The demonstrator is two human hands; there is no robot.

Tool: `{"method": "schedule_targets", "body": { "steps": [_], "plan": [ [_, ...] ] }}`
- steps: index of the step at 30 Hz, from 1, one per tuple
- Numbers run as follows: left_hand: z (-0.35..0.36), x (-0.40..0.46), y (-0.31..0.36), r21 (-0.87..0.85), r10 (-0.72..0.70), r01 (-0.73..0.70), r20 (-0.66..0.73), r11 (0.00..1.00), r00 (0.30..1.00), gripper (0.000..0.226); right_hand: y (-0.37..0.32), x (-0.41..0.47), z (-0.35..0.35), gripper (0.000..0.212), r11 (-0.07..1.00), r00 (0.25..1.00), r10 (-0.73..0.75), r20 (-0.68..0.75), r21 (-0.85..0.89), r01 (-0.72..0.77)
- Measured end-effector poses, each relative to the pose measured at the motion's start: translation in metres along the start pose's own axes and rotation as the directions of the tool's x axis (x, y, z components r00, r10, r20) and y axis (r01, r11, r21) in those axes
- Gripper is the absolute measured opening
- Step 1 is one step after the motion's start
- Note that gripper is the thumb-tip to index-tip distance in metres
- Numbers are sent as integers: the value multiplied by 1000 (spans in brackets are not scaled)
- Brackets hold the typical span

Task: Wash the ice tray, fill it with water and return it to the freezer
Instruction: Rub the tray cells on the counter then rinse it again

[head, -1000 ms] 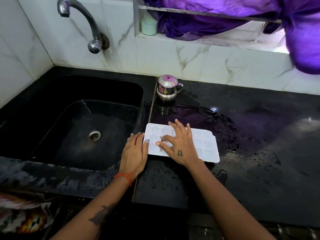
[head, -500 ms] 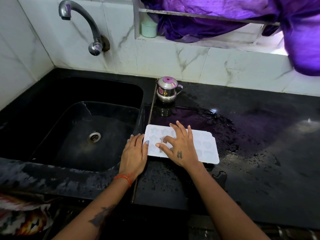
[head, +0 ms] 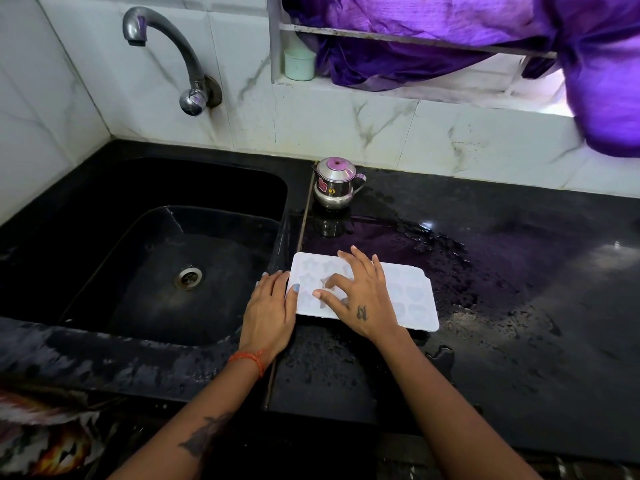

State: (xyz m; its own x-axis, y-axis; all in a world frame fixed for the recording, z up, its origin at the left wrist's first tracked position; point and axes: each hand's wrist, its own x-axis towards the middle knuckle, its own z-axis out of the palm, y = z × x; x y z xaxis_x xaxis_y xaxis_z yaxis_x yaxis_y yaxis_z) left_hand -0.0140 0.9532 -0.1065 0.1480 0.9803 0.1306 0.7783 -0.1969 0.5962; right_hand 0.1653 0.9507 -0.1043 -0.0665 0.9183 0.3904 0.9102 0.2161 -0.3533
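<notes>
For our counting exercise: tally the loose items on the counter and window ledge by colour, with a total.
White: 1, white plastic ice tray
Silver: 1, small steel lidded pot
Pale green: 1, plastic cup on the ledge
Total: 3

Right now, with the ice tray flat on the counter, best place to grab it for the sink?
Probably the ice tray's short ends, one hand from each side. It lies flat on the wet counter with only a thin rim. The left hand already rests at the sink-side end; the right hand lies on top, so move it to the far end.
</notes>
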Motion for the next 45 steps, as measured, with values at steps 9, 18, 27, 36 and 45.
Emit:
{"method": "schedule_targets", "body": {
  "steps": [9,18,27,36,45],
  "plan": [
    [1,0,-1,-9,-6,6,-12,1000,1000,70,-15,11,-8,54,990,997,77,20,120,-79],
    [3,1,-2,-48,-18,17,-16,999,1000,60,-26,19,9,77,998,997,-16,76,60,12],
    [4,2,-6,-39,-13,12,-19,999,1000,67,-27,16,8,83,998,986,-47,158,-34,53],
    [2,1,-3,-34,-23,23,-10,999,1000,59,-25,14,13,75,996,996,-44,75,-80,50],
    [-1,0,-2,-39,-10,10,-7,999,1000,59,-26,16,9,84,998,987,-35,155,-47,43]
  ]
}}
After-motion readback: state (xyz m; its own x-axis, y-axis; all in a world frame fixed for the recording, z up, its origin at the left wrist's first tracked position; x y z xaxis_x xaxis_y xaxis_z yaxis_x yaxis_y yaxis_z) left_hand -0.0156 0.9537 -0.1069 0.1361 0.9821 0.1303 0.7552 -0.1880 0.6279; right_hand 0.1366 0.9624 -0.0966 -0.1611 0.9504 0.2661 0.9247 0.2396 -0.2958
